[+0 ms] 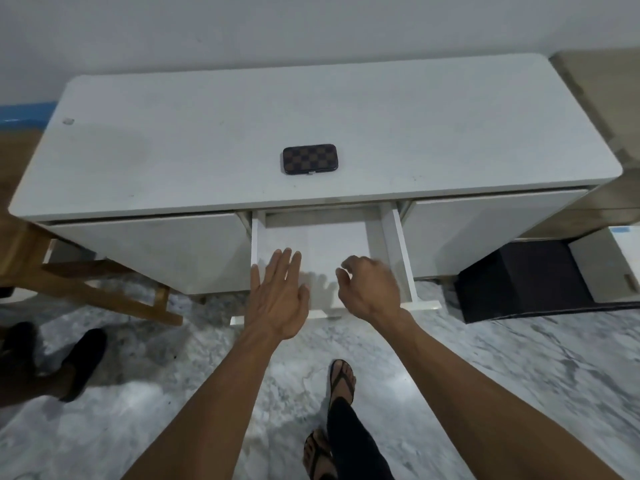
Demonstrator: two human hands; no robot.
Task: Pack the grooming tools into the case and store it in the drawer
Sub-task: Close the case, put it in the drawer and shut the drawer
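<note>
Both empty hands, left hand [280, 296] and right hand [370, 287], hover over open drawer [398, 244]; case [311, 159] closed on top.

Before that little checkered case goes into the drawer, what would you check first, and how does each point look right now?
1. Case shut: ok, lid appears closed.
2. Drawer pulled open: ok.
3. Visible drawer floor free of things: ok; the part under the hands cannot tell.
4. Left hand free: ok, open and holding nothing.
5. Right hand free: ok, fingers curled, nothing held.
6. All tools inside the case: cannot tell; none lie on the white cabinet top.
</note>
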